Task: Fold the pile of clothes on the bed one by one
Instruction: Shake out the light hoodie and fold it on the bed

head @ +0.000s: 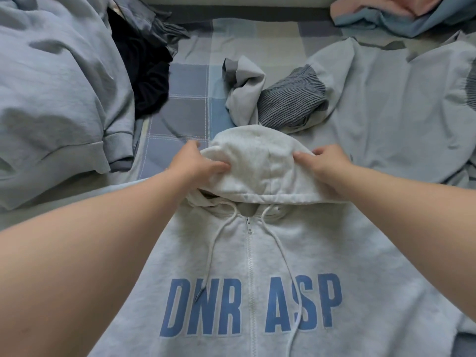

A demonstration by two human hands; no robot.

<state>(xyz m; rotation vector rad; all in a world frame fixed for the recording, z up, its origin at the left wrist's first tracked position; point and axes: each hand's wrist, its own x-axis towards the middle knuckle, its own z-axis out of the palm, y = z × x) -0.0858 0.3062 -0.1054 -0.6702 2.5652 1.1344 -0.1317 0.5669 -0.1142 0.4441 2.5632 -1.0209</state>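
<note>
Bare forearms reach from the near edge over a pale grey zip hoodie (pixel 360 240) spread front-up on the bed (pixel 188 104), its zip (pixel 248 256) closed and blue lettering "DNR ASP" across the chest. Two white drawstrings (pixel 219 235) trail down the front. At the far end of the garment, the person's left hand (pixel 195 166) and right hand (pixel 324 166) hold the hood (pixel 257 161) from either side. The left fingers (pixel 219 167) are curled into the fabric on the hood's left, and the right fingers (pixel 302 157) are clamped on its right side, with the hood bunched and raised between them.

Left of the hoodie lies a blue-grey sweatshirt (pixel 59 86), with a black garment (pixel 146 73) just beyond it. A second blue-grey sweatshirt (pixel 386 112) is spread to the right, its ribbed cuff (pixel 291 104) crumpled just beyond the hood. Pink and blue clothes (pixel 399 14) are heaped in the far right corner of the checked sheet.
</note>
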